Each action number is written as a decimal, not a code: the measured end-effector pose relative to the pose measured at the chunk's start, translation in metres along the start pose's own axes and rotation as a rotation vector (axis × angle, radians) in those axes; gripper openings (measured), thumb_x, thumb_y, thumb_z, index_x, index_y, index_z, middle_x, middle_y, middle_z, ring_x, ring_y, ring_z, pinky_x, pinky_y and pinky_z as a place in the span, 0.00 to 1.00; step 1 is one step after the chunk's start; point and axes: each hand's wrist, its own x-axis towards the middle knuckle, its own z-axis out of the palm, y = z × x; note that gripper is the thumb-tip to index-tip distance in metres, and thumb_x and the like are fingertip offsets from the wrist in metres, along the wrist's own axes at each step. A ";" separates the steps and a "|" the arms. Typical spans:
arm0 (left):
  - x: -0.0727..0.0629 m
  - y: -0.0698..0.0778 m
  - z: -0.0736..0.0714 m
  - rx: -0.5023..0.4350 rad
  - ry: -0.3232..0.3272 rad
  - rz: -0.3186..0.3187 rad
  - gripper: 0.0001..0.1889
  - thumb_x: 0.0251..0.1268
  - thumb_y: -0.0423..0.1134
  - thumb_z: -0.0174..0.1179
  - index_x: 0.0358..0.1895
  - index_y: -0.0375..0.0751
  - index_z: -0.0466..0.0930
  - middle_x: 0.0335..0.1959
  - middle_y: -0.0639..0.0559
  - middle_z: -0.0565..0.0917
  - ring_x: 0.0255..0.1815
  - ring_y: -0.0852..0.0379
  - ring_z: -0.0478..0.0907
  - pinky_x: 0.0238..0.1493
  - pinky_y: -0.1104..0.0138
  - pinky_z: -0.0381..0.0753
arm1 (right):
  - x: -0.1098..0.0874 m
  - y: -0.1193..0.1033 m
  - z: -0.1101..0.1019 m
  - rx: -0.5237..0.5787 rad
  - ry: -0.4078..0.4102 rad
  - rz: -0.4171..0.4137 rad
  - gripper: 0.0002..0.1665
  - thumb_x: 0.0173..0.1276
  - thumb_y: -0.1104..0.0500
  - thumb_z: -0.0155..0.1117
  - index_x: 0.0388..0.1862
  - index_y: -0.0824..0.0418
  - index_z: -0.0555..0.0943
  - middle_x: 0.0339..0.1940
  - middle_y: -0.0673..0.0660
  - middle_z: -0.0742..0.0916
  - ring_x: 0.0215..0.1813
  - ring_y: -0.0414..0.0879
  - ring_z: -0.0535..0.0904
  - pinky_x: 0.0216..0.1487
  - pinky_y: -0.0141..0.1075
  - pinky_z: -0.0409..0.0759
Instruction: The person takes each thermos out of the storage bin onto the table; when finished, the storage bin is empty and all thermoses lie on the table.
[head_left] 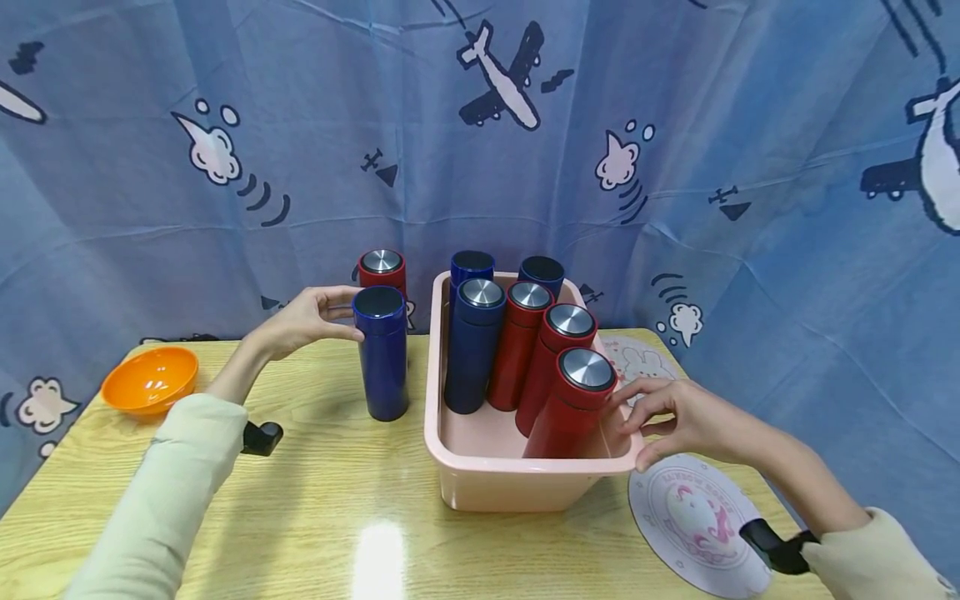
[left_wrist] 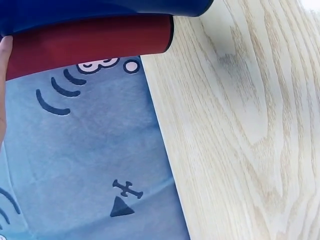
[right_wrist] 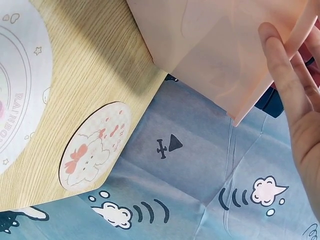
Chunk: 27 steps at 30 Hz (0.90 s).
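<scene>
My left hand (head_left: 311, 321) holds a dark blue thermos bottle (head_left: 384, 367) near its top, thumb on the near side and fingers behind. The bottle is upright over the table, left of a pink plastic bin (head_left: 510, 483). Behind it stands a red thermos bottle (head_left: 381, 271) with a silver lid, partly hidden; the left wrist view shows this red bottle (left_wrist: 95, 42) alongside the blue one (left_wrist: 110, 10). With thumb and fingers my right hand (head_left: 675, 417) grips the bin's right rim. Several red bottles (head_left: 573, 400) and blue bottles (head_left: 472, 350) stand in the bin, the nearest red one tilted.
An orange bowl (head_left: 150, 379) sits at the table's left edge. Right of the bin lie a round white mat (head_left: 697, 525) and a smaller round rabbit mat (right_wrist: 95, 145). A blue curtain (head_left: 300, 150) hangs behind the wooden table (head_left: 315, 517).
</scene>
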 end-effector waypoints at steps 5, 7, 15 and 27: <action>-0.001 0.001 -0.001 -0.011 -0.014 -0.012 0.36 0.54 0.23 0.66 0.68 0.28 0.62 0.66 0.34 0.70 0.67 0.42 0.66 0.58 0.65 0.76 | 0.000 0.000 0.000 0.021 -0.001 0.004 0.13 0.49 0.58 0.78 0.35 0.58 0.88 0.49 0.64 0.81 0.52 0.36 0.73 0.44 0.39 0.83; -0.001 0.002 -0.001 -0.019 -0.012 -0.021 0.37 0.54 0.24 0.67 0.69 0.29 0.62 0.66 0.35 0.69 0.67 0.43 0.66 0.58 0.65 0.75 | -0.001 0.001 0.001 0.027 -0.001 -0.001 0.13 0.49 0.58 0.78 0.35 0.58 0.88 0.49 0.64 0.81 0.52 0.36 0.74 0.44 0.39 0.83; -0.013 -0.004 -0.010 -0.059 -0.012 0.005 0.35 0.58 0.28 0.65 0.69 0.30 0.62 0.66 0.41 0.71 0.65 0.54 0.70 0.58 0.68 0.75 | 0.000 0.002 0.001 0.022 -0.002 -0.009 0.13 0.49 0.57 0.78 0.35 0.58 0.88 0.49 0.64 0.81 0.52 0.36 0.74 0.45 0.39 0.83; -0.044 -0.007 -0.014 -0.239 0.123 0.086 0.24 0.65 0.25 0.58 0.65 0.35 0.70 0.54 0.59 0.82 0.56 0.64 0.78 0.52 0.69 0.78 | 0.000 0.003 0.001 0.027 -0.002 -0.017 0.14 0.49 0.58 0.78 0.36 0.58 0.88 0.48 0.63 0.81 0.51 0.39 0.75 0.45 0.38 0.83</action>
